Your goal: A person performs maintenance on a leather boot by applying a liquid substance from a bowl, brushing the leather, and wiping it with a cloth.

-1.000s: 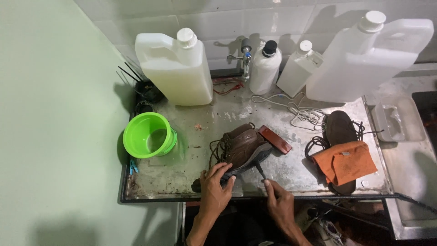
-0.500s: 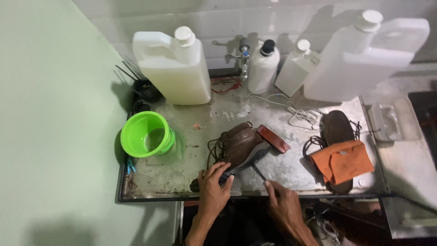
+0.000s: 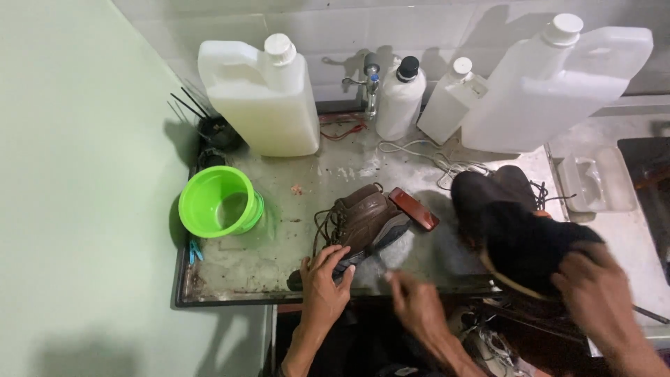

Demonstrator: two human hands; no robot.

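Note:
A brown lace-up boot [image 3: 366, 220] lies on its side on the wet metal counter [image 3: 279, 241]. My left hand [image 3: 324, 283] grips its sole at the toe end. Just right of it, at the counter's front edge, my right hand [image 3: 417, 304] is blurred; whether it holds anything is unclear. At the right, another person's hand [image 3: 597, 297] holds a dark shoe [image 3: 516, 237] lifted above the counter.
A green plastic bowl [image 3: 218, 204] stands at the left with a blue peg [image 3: 194, 250] beside it. Two big white jugs [image 3: 262, 98] [image 3: 558, 84], two small bottles [image 3: 399, 101] [image 3: 450, 105] and a tap [image 3: 371, 84] line the tiled back wall. A reddish-brown block [image 3: 413, 208] lies by the boot.
The dark shoe that lay on the counter at the right is now lifted and held by another hand; the orange cloth on it is out of sight. My right hand shifted slightly.

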